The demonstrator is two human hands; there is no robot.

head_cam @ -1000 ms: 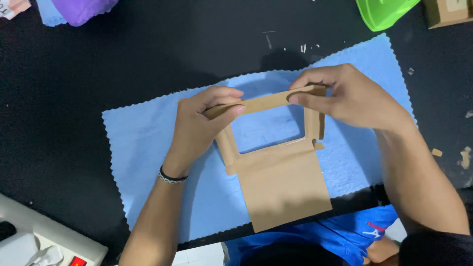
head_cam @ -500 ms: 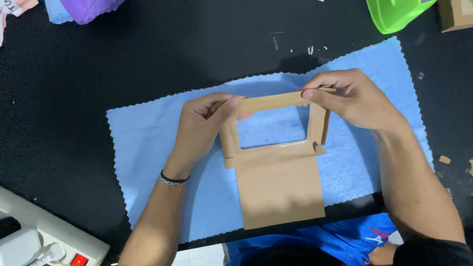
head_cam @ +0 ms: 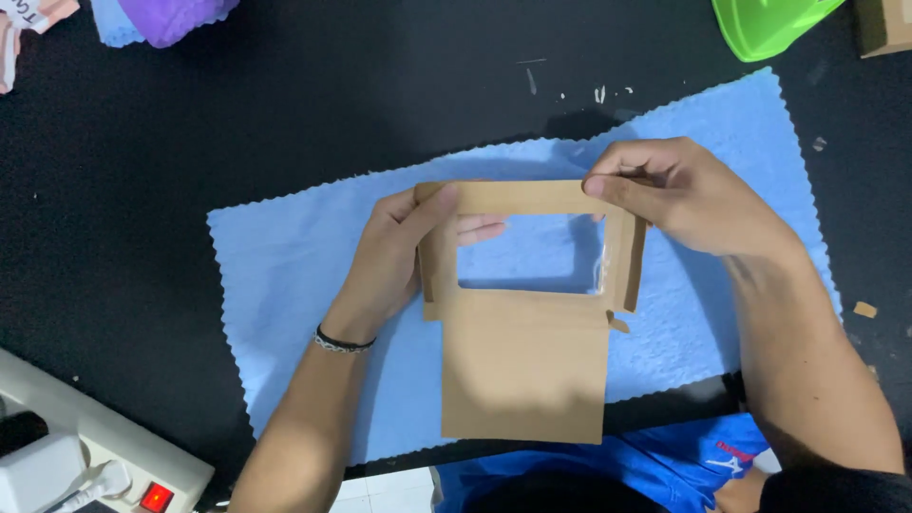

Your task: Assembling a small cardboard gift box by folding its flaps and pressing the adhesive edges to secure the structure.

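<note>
Black table [head_cam: 237, 123], blue cloth [head_cam: 285, 275] on top. Left hand [head_cam: 399, 256] and right hand [head_cam: 684, 195] each pinch the windowed cardboard box blank [head_cam: 522, 361]'s top strip, mid-fold. Flaps look unfolded yet.

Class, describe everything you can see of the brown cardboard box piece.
The cardboard box piece is plain brown, flat-folded card with a rectangular window covered by clear film, narrow side flaps and a solid lower panel. It is held above the blue cloth. The left hand grips its upper left corner, the right hand pinches its upper right corner.
</note>
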